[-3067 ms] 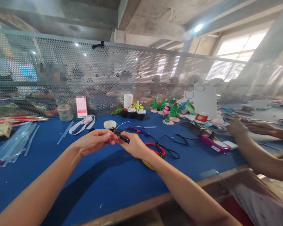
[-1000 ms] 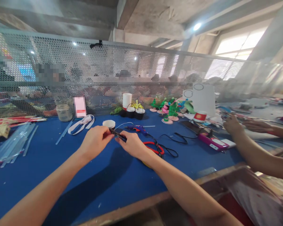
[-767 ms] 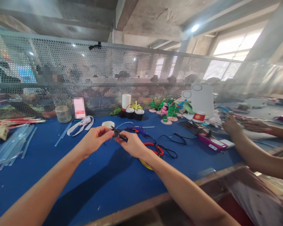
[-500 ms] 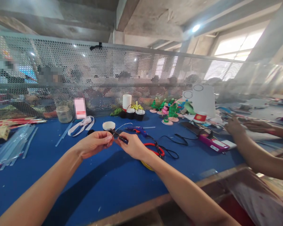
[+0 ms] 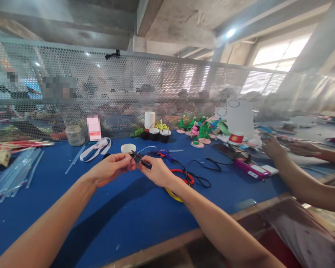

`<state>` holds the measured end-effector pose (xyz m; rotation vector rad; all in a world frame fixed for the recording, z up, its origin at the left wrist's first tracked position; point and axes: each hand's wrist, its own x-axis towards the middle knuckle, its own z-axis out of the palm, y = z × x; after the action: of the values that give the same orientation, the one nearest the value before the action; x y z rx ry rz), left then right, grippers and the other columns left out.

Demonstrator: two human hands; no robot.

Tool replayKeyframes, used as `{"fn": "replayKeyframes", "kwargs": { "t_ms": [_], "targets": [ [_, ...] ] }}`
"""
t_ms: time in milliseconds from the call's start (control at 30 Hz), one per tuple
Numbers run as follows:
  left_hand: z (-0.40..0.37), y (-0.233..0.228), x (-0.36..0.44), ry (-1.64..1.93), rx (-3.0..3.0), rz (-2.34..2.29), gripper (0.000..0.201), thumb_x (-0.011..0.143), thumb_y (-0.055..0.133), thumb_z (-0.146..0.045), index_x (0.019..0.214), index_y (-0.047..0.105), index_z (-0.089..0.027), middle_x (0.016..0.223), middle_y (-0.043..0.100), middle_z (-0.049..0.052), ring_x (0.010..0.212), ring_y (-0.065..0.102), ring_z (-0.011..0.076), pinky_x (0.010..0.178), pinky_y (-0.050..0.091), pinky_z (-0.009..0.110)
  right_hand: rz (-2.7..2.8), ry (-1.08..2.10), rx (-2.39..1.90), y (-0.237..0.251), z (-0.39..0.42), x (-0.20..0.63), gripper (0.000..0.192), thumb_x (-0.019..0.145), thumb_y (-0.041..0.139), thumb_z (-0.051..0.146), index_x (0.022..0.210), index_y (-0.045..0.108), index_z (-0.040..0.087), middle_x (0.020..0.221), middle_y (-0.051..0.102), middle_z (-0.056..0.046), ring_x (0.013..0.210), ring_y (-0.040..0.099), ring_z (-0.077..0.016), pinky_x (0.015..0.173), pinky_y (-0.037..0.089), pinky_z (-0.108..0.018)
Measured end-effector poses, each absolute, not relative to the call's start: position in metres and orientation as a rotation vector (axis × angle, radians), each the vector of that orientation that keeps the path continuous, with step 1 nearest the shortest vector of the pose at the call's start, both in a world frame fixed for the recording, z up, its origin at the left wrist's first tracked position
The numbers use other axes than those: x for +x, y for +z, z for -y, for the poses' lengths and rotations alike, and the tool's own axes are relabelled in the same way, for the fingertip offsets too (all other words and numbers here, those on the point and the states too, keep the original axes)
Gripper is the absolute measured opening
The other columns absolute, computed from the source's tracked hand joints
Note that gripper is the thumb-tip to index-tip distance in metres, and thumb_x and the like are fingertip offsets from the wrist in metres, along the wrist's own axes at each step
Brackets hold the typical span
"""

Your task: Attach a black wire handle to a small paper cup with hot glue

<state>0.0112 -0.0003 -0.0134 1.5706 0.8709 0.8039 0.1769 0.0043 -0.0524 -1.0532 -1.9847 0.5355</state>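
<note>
While our left hand (image 5: 111,169) pinches the thin pale strand (image 5: 145,147) and our right hand (image 5: 159,172) grips the black pointed tool (image 5: 146,163) above the blue table (image 5: 106,223), we should hold the strand taut.

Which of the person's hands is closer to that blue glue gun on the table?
Right. The right hand, gripping a black tool, is just on the near side of the blue glue gun; the left hand is farther away, off to the left.
</note>
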Motion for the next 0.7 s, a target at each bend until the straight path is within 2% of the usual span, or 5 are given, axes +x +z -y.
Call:
{"fn": "replayKeyframes", "kwargs": {
  "t_ms": [167, 300, 400, 533, 700],
  "targets": [
    [-0.001, -0.018, 0.009, 0.741, 1.595, -0.842, 0.025, 0.069, 0.050, -0.037, 0.058, 0.045, -0.015, 0.060, 0.045, -0.001, 0.058, 0.040, 0.0092, 0.058, 0.032, 0.024, 2.003, 0.502, -1.037, -0.053, -0.003, 0.176, 0.018, 0.074, 0.045, 0.028, 0.070, 0.057, 0.015, 0.058, 0.055, 0.001, 0.052, 0.044, -0.0084, 0.050, 0.032, -0.019],
    [0.007, -0.013, 0.020, 0.820, 2.154, -1.340, 0.020, 0.070, 0.048, -0.031, 0.057, 0.045, -0.017, 0.054, 0.041, -0.002, 0.054, 0.037, 0.0114, 0.056, 0.030, 0.027, 1.988, 0.388, -1.206, -0.055, -0.006, 0.176, 0.016, 0.073, 0.047, 0.028, 0.073, 0.057, 0.016, 0.060, 0.057, -0.001, 0.053, 0.046, -0.0107, 0.051, 0.032, -0.021],
    [0.011, -0.012, 0.026, 0.997, 2.550, -1.553, 0.014, 0.070, 0.047, -0.022, 0.057, 0.046, -0.016, 0.059, 0.047, 0.001, 0.063, 0.041, 0.0152, 0.064, 0.031, 0.030, 1.969, 0.328, -1.291, -0.056, -0.008, 0.176, 0.016, 0.073, 0.048, 0.029, 0.074, 0.056, 0.016, 0.062, 0.058, -0.003, 0.055, 0.048, -0.0121, 0.053, 0.032, -0.022],
    [0.007, -0.016, 0.024, 0.949, 2.376, -1.484, 0.016, 0.072, 0.046, -0.027, 0.062, 0.050, -0.015, 0.061, 0.052, 0.001, 0.058, 0.043, 0.0129, 0.056, 0.033, 0.026, 1.974, 0.458, -1.238, -0.056, -0.007, 0.176, 0.017, 0.071, 0.048, 0.032, 0.075, 0.055, 0.017, 0.062, 0.057, -0.001, 0.054, 0.048, -0.0110, 0.051, 0.033, -0.020],
    [0.001, -0.014, 0.018, 0.918, 2.127, -1.366, 0.019, 0.069, 0.050, -0.031, 0.060, 0.049, -0.015, 0.051, 0.044, -0.004, 0.048, 0.035, 0.0080, 0.046, 0.027, 0.021, 2.046, 0.522, -1.194, -0.055, -0.004, 0.176, 0.019, 0.070, 0.050, 0.034, 0.075, 0.055, 0.017, 0.061, 0.055, 0.001, 0.054, 0.046, -0.0100, 0.051, 0.033, -0.020]
  ]
}}
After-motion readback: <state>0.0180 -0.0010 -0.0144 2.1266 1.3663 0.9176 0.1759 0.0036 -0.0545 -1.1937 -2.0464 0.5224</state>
